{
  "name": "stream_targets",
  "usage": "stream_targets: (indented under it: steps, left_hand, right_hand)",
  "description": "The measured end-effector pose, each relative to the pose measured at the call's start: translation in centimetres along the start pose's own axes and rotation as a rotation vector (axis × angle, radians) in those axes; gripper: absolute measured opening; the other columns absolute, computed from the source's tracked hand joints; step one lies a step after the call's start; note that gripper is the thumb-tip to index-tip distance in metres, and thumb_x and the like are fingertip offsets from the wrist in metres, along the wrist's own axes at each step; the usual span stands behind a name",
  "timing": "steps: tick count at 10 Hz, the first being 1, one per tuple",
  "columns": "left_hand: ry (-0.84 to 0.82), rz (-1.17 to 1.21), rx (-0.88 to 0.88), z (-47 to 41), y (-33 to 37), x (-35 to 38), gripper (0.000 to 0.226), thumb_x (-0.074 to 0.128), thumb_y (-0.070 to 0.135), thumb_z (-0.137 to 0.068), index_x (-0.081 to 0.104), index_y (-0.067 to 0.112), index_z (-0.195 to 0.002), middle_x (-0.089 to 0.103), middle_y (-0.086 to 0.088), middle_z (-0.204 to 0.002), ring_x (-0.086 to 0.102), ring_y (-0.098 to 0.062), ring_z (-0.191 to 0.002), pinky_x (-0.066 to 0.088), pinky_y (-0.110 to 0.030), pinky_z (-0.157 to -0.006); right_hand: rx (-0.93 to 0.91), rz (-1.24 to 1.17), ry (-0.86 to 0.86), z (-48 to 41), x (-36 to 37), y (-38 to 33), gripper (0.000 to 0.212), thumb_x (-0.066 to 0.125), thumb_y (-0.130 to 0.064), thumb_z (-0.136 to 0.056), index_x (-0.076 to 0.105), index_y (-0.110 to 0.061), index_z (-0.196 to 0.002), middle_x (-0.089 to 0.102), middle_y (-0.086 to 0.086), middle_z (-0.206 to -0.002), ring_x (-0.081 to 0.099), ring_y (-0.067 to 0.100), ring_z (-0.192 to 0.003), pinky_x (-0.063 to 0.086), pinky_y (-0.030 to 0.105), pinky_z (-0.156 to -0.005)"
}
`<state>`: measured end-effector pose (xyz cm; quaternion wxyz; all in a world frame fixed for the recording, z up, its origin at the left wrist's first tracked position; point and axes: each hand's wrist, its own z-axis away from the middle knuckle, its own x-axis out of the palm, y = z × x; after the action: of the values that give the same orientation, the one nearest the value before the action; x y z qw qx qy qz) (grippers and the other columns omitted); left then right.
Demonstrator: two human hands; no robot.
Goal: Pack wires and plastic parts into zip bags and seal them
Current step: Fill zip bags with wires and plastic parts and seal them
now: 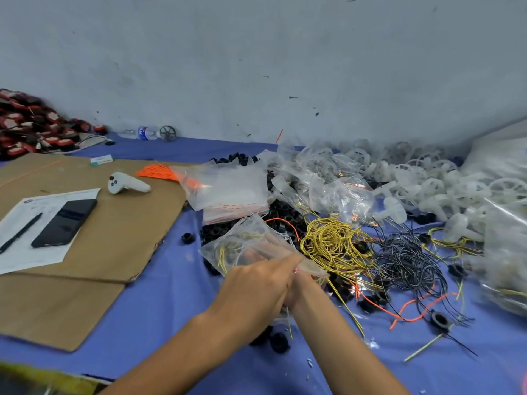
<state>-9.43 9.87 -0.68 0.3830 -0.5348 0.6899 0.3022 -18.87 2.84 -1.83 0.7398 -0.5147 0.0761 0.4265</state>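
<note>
A clear zip bag (245, 246) with yellow wires inside is held just above the blue cloth, its red zip line toward me. My left hand (256, 289) pinches the bag's zip edge with thumb and forefinger. My right hand (306, 285) lies mostly hidden behind the left; its fingers show blurred through the plastic, holding the bag from beneath. A tangle of yellow wires (333, 243) lies right of the bag, black wires (405, 260) farther right, and loose orange wires (410, 309) beside them. Black plastic rings (282, 216) are heaped behind the bag.
A stack of empty zip bags (233, 192) lies behind, with filled bags (336, 189) and white plastic wheels (433, 181) at the back right. On the cardboard (119, 238) to the left lie a phone (65, 222), a pen, paper and a white controller (127, 183).
</note>
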Motion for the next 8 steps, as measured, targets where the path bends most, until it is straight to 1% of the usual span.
stream_targets:
  steps: [1,2,3,4,5,6,7,8]
  left_hand:
    - [-0.012,0.014,-0.034,0.2,-0.5,0.0,0.05,0.042,0.023,-0.076,0.066,0.025,-0.12,0.07,0.011,-0.081,0.067,-0.015,-0.064,0.039,-0.023,-0.041]
    - [-0.012,0.094,-0.14,0.1,-1.3,0.2,0.045,0.051,0.021,-0.084,0.06,0.028,-0.128,0.073,0.005,-0.089,0.068,-0.022,-0.07,0.042,-0.028,-0.048]
    - [0.035,0.252,-0.303,-0.6,-1.8,0.5,0.035,0.041,0.032,-0.1,0.053,0.036,-0.132,0.072,0.001,-0.106,0.067,-0.028,-0.092,0.05,-0.036,-0.069]
    - [0.03,0.339,-0.377,-1.8,-2.1,1.0,0.031,0.041,0.035,-0.104,0.052,0.037,-0.132,0.072,-0.005,-0.106,0.065,-0.033,-0.097,0.051,-0.041,-0.077]
    - [0.029,0.406,-0.396,-2.8,-2.7,1.0,0.031,0.037,0.039,-0.105,0.053,0.034,-0.13,0.071,-0.004,-0.088,0.066,-0.032,-0.086,0.052,-0.046,-0.075]
    - [0.024,0.42,-0.4,-3.2,-3.0,0.7,0.033,0.036,0.039,-0.105,0.055,0.031,-0.13,0.055,0.004,-0.062,0.062,-0.03,-0.07,0.051,-0.047,-0.067]
    - [0.01,0.412,-0.414,-3.5,-2.9,0.8,0.034,0.035,0.039,-0.105,0.056,0.03,-0.13,0.044,0.011,-0.054,0.052,-0.023,-0.06,0.05,-0.045,-0.064]
    - [-0.006,0.428,-0.435,-3.6,-3.0,1.0,0.033,0.035,0.039,-0.105,0.056,0.031,-0.13,0.045,0.01,-0.053,0.053,-0.022,-0.06,0.05,-0.045,-0.063]
  right_hand:
    - [-0.195,-0.476,-0.047,-2.9,1.9,-0.1,0.021,0.032,-0.009,-0.105,0.049,-0.016,-0.116,0.053,0.0,-0.089,0.048,0.007,-0.064,0.045,0.015,-0.048]
    - [-0.154,-0.577,-0.045,-3.0,1.6,-1.4,0.026,0.036,-0.01,-0.103,0.048,-0.015,-0.081,0.048,0.0,-0.075,0.047,0.01,-0.065,0.042,0.019,-0.052]
    - [-0.278,-0.483,0.006,-2.3,1.7,-1.1,0.022,0.04,-0.008,-0.099,0.056,-0.013,-0.085,0.059,0.007,-0.071,0.056,0.015,-0.065,0.042,0.029,-0.057]
    - [-0.506,-0.019,0.127,-0.6,-0.2,-0.1,0.025,0.045,-0.002,-0.092,0.06,-0.009,-0.11,0.067,0.014,-0.094,0.062,0.028,-0.085,0.05,0.04,-0.071]
    - [-0.702,0.243,0.425,1.5,-1.7,1.0,0.033,0.049,-0.006,-0.092,0.061,-0.019,-0.121,0.068,0.001,-0.097,0.06,0.02,-0.086,0.047,0.034,-0.073]
    - [-0.797,0.153,0.453,4.0,-1.5,3.9,0.014,0.054,-0.02,-0.094,0.063,-0.026,-0.101,0.059,-0.014,-0.071,0.05,0.004,-0.062,0.041,0.023,-0.062]
    - [-0.681,0.437,0.233,4.5,-0.1,6.9,0.007,0.05,-0.028,-0.093,0.054,-0.026,-0.1,0.06,-0.01,-0.09,0.054,0.01,-0.079,0.046,0.035,-0.073]
    - [-0.572,0.529,0.164,4.0,1.1,8.3,0.013,0.049,-0.036,-0.093,0.045,-0.026,-0.099,0.056,-0.007,-0.101,0.052,0.02,-0.097,0.044,0.037,-0.077]
